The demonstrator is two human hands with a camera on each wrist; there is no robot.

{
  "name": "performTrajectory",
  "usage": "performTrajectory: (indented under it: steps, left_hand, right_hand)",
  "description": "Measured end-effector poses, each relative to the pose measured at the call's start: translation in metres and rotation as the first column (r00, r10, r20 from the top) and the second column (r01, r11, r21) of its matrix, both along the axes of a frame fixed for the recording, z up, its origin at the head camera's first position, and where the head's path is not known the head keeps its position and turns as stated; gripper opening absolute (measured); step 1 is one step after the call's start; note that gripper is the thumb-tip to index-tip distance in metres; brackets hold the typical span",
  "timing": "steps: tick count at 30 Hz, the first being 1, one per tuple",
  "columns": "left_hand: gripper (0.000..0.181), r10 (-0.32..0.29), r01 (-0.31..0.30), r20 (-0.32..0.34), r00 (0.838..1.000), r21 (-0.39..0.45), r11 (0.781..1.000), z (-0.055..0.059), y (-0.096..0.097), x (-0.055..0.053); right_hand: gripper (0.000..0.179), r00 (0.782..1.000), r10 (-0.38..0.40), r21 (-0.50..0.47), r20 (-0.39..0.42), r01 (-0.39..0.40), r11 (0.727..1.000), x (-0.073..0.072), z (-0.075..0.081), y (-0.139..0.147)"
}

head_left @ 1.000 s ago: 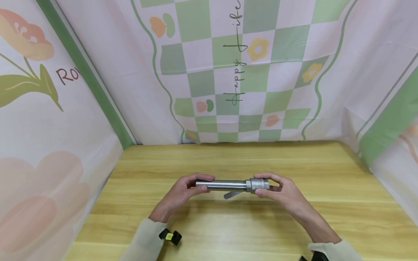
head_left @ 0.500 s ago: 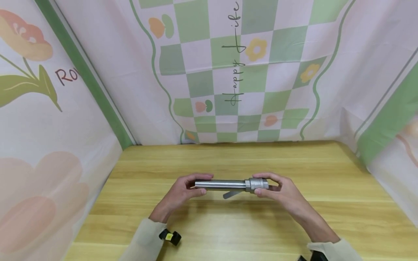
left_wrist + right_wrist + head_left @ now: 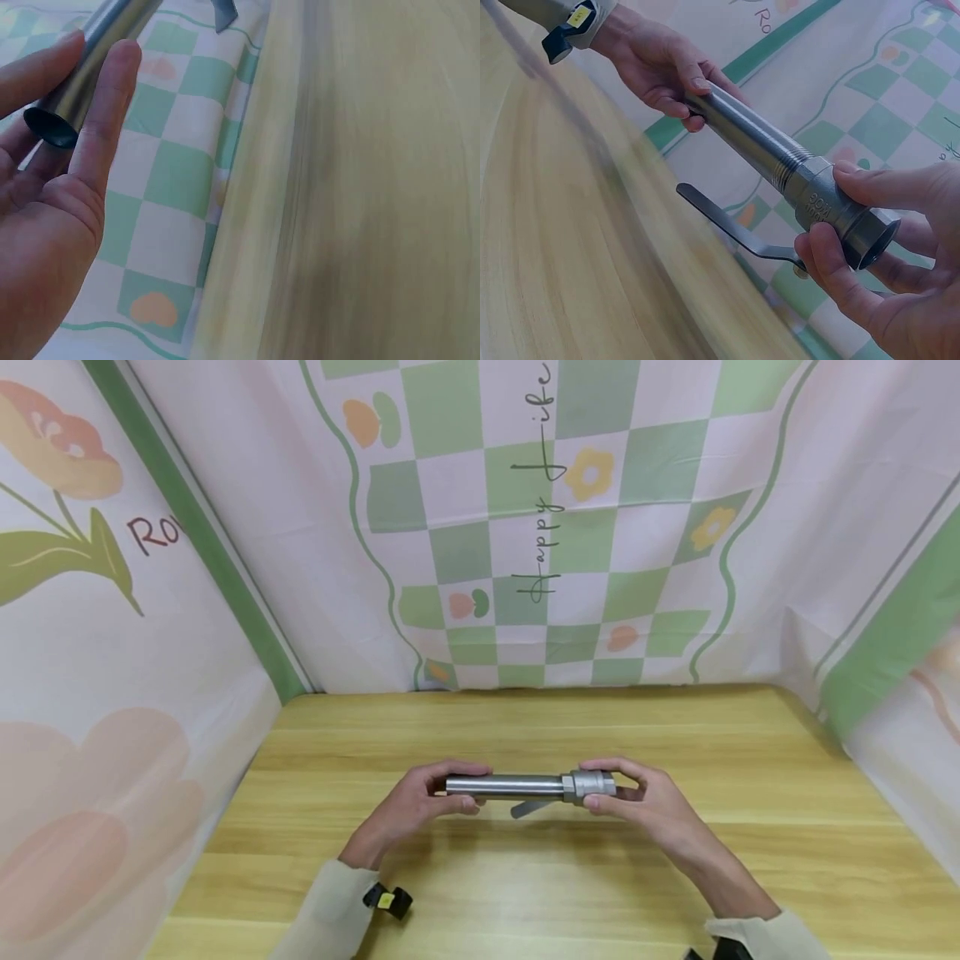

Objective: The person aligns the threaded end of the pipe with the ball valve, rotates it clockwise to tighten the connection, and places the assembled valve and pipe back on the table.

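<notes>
Pipe [image 3: 502, 786] and valve [image 3: 588, 783] are held roughly level above the surface [image 3: 600, 877], joined end to end. Pipe's free end is pinched by the left hand [image 3: 423, 793], thumb on the near side, fingers on the far side. Valve body is gripped by the right hand [image 3: 660, 797]. Likely held at both ends so the axis is kept straight and the weight shared. Some thread [image 3: 791, 171] is exposed at the joint; engagement depth can't be told. Lever [image 3: 720, 220] is angled below the pipe; valve is probably gripped round its body so the lever is left free. Surface's back edge is met by the curtain [image 3: 517, 552], well beyond the hands. Side edges are well apart too; room is left for turning. Gap under lever can't be judged.
</notes>
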State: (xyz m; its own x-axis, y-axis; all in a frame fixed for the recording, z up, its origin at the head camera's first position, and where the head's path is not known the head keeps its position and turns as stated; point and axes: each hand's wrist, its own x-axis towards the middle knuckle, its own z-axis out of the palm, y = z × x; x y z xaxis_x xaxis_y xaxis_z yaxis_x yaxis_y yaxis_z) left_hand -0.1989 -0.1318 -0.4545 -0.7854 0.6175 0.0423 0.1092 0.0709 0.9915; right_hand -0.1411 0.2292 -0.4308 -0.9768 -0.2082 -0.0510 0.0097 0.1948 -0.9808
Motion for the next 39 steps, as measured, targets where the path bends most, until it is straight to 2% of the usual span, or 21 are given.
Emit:
performTrajectory:
  steps: [4, 9, 12, 30, 39]
  left_hand:
    - [0.042, -0.016, 0.015, 0.012, 1.000, 0.068, 0.998, -0.0010, 0.0006, -0.0025]
    - [0.039, -0.046, 0.049, -0.024, 0.999, 0.143, 0.988, -0.0032, 0.0013, -0.0051]
    - [0.039, -0.045, 0.049, -0.033, 0.998, 0.141, 0.989, -0.0039, 0.0013, -0.0052]
    - [0.037, -0.026, 0.021, 0.030, 0.999, 0.144, 0.989, -0.0015, 0.0026, -0.0002]
    - [0.038, -0.006, 0.009, -0.029, 1.000, 0.108, 0.994, 0.0005, 0.0040, 0.0020]
  right_hand:
    - [0.053, 1.000, 0.000, -0.006, -0.003, 0.000, 1.000, -0.0006, 0.0013, -0.0004]
    - [0.053, 1.000, 0.015, -0.017, -0.015, -0.015, 1.000, -0.0003, 0.0012, -0.0008]
    - [0.053, 1.000, 0.014, -0.023, -0.018, -0.014, 1.000, -0.0001, 0.0007, -0.0009]
    - [0.051, 1.000, 0.013, -0.001, -0.001, -0.013, 1.000, -0.0002, -0.0001, 0.0006]
    - [0.052, 1.000, 0.022, 0.007, -0.005, -0.022, 1.000, 0.0001, -0.0004, 0.0030]
